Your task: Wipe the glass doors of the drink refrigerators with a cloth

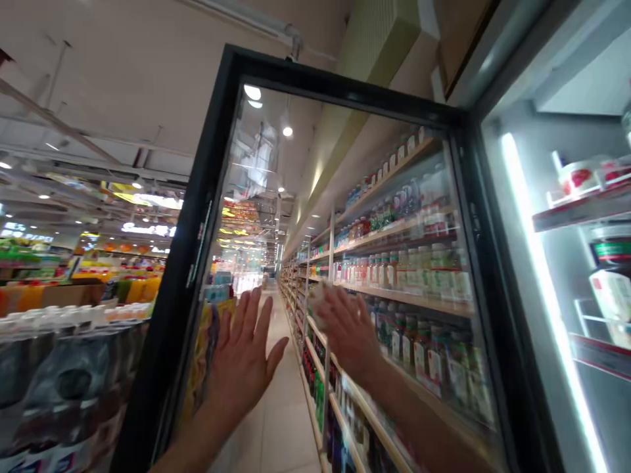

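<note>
An open cooler door with a dark frame (345, 85) and a clear glass pane (296, 171) stands before me. My left hand (246, 358) lies flat toward the glass, fingers spread and thumb out, holding nothing. Farther right, my right hand (352, 332) is raised to the same pane, its fingers stretched and slightly blurred. A pale, cloth-like piece (319, 305) shows beneath its fingertips, mostly covered by the hand. Whether either palm fully touches the glass is hard to see.
Through the pane appear long shelves of bottles (394, 269) and a tiled aisle floor (280, 420). At right is the lit cooler interior with bottles (611, 282) and a bright light strip (537, 263). Packs of large bottles (64, 381) stand left of the door.
</note>
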Motion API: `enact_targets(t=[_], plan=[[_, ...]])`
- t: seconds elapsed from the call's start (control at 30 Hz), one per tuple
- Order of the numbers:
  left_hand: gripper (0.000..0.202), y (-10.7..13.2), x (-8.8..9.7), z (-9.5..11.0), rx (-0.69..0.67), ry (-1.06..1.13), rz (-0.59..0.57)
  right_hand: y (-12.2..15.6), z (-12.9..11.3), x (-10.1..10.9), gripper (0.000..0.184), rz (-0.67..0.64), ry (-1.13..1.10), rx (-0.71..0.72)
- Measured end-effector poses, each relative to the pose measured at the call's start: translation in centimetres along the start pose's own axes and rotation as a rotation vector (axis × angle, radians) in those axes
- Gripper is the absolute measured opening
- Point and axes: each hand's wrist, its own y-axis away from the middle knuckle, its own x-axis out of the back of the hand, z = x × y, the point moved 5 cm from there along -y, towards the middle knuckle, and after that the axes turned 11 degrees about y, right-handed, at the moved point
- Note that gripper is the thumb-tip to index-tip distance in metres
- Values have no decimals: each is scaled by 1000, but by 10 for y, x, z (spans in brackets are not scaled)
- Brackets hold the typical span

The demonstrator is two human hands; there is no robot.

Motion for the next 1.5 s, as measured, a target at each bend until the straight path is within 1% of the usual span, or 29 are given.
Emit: enact_targets(t=[0.03,0.1,0.13,0.17,0.23,0.33,0.4,0.47,0.53,0.6,0.67,0.77,0.8,0.83,0.93,0.97,1.0,1.03,1.07,1.13,1.17,1.2,1.23,1.27,1.33,1.37,1.4,1.43,1.5], plan=[[67,0,-1,0,-12,7,1,-1,15,0,60,15,50,-104],[67,1,-1,-1,-38,17,-1,0,56,2,56,64,156,-451],[67,1,-2,-1,-47,19,-2,-2,68,2,55,75,159,-541],[66,1,-2,-2,-54,21,1,-6,69,1,55,82,147,-566],[65,2,-3,-2,-54,23,7,-16,43,-4,57,52,95,-499],[63,1,-4,-1,-33,32,1,-26,-22,-10,63,-41,22,-215],[63,1,-6,-1,-9,44,-19,-27,-36,-10,64,-70,14,-96],[64,1,-7,-1,10,56,-41,-30,-13,-9,61,-66,45,-187],[66,1,-8,-1,16,57,-44,-35,23,-8,57,-36,81,-411],[67,1,-8,-1,15,50,-41,-40,36,-10,55,1,81,-553],[67,1,-7,-2,17,44,-38,-43,16,-12,54,9,36,-469],[64,0,-6,-2,35,51,-54,-30,-32,-13,54,-78,-72,-22],[62,0,-6,-2,43,58,-65,-22,-33,-11,53,-104,-85,53],[61,0,-6,-2,51,65,-77,-13,-23,-9,51,-113,-72,21],[58,0,-6,-1,68,74,-99,10,41,1,50,-40,52,-441],[58,0,-6,-1,71,70,-103,17,53,4,51,4,81,-570],[57,0,-6,0,74,66,-108,20,56,6,52,35,91,-629],[57,-1,-6,0,78,61,-114,22,48,6,53,42,79,-612],[57,-1,-6,1,81,59,-121,22,33,5,53,28,48,-524],[57,-2,-5,1,84,61,-131,24,-5,1,54,-75,-49,-200],[57,-2,-4,1,87,65,-132,28,-17,1,54,-118,-86,-43],[57,-2,-3,1,90,70,-132,33,-19,3,54,-137,-92,40],[58,-2,-3,1,93,75,-130,38,-8,5,53,-144,-63,-1],[58,-2,-3,2,92,81,-127,41,12,7,52,-139,-11,-128],[59,-1,-2,2,88,90,-118,50,56,16,51,-38,90,-503],[59,-1,-2,3,85,95,-112,54,67,19,52,7,115,-636],[59,-1,-2,3,83,101,-105,56,68,21,52,35,119,-703],[59,-1,-2,3,83,108,-98,55,59,20,53,32,102,-688],[59,-1,-2,3,81,123,-89,53,21,13,53,-43,31,-471]])
